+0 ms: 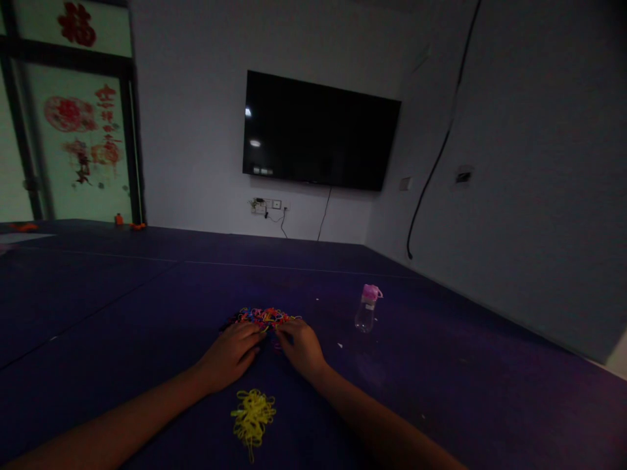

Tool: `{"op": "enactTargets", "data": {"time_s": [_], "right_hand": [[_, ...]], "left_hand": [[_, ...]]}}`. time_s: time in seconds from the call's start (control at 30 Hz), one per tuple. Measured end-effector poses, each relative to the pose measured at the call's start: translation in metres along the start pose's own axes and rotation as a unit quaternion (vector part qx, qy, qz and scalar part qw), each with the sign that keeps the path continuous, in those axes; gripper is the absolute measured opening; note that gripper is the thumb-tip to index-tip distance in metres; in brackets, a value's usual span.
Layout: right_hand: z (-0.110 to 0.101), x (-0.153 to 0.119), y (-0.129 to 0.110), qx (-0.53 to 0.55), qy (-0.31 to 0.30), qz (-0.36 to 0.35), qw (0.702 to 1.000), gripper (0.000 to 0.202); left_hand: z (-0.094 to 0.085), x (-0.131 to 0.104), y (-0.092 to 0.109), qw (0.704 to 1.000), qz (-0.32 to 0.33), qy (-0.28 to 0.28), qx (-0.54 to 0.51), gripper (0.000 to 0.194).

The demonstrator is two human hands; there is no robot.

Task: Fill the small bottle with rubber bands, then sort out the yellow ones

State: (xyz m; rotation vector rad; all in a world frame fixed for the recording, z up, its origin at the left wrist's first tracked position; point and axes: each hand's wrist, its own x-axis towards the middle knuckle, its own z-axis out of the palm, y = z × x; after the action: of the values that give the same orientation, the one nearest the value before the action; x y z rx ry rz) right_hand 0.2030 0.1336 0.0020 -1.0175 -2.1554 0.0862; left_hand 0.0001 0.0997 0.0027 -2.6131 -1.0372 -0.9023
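A pile of small multicoloured rubber bands lies on the dark purple floor mat, just beyond my hands. My left hand rests at the pile's near left side, fingers stretched out and touching the bands. On the right edge, my right hand has its thumb and fingers drawn together in a pinch; what is between the tips is too small to make out. A purple band lies just below those fingertips. Closer to me, between my forearms, sits a separate heap of yellow rubber bands.
A clear bottle with a pink lid stands right of my hands. Small white scraps dot the purple mat. Beyond are a wall-mounted television, sockets with cables, a hanging black cable and a glass door at left.
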Motion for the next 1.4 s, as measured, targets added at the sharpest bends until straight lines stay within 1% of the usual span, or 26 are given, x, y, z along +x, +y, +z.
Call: {"op": "enactTargets", "data": {"time_s": [0.17,0.27,0.33,0.5,0.6,0.7,0.83,1.0,1.13,1.27,1.33,1.4], "right_hand": [[0.002,0.001,0.003,0.013,0.028,-0.015,0.999,0.016],[0.004,0.001,0.005,0.011,0.033,-0.012,0.999,0.011],[0.004,0.0,0.006,0.002,0.031,-0.009,0.999,0.01],[0.004,0.001,0.004,0.003,0.031,-0.037,0.999,0.018],[0.004,0.0,0.002,0.034,0.018,-0.081,0.996,0.019],[0.005,-0.001,-0.001,0.063,0.001,-0.124,0.99,0.023],[0.004,-0.003,-0.001,0.076,-0.018,-0.137,0.987,0.028],[-0.001,-0.004,-0.004,0.072,-0.051,-0.171,0.981,0.033],[-0.003,-0.005,-0.007,0.067,-0.068,-0.191,0.977,0.035],[-0.003,-0.006,-0.008,0.073,-0.067,-0.203,0.974,0.039],[-0.003,-0.007,-0.009,0.072,-0.06,-0.187,0.978,0.041],[-0.003,-0.007,-0.008,0.066,-0.047,-0.159,0.984,0.041]], "left_hand": [[-0.002,0.002,0.003,0.997,0.044,0.06,-0.005,0.024],[-0.002,0.002,0.004,0.993,0.076,0.086,-0.014,0.022],[-0.002,0.002,0.004,0.991,0.094,0.094,-0.015,0.021],[-0.002,0.001,0.005,0.99,0.109,0.093,-0.015,0.021],[-0.002,0.001,0.004,0.991,0.1,0.085,-0.007,0.022],[-0.001,0.001,0.003,0.994,0.076,0.076,0.002,0.019],[0.002,0.001,0.0,0.997,0.035,0.067,-0.002,0.014],[0.004,0.0,-0.004,0.995,0.007,0.099,-0.005,0.011],[0.005,0.0,-0.006,0.993,0.01,0.116,-0.001,0.01],[0.003,0.001,-0.004,0.992,0.011,0.126,0.006,0.012],[0.001,0.002,-0.003,0.992,-0.004,0.129,0.015,0.013],[-0.001,0.002,-0.002,0.992,-0.031,0.122,0.027,0.013]]}}
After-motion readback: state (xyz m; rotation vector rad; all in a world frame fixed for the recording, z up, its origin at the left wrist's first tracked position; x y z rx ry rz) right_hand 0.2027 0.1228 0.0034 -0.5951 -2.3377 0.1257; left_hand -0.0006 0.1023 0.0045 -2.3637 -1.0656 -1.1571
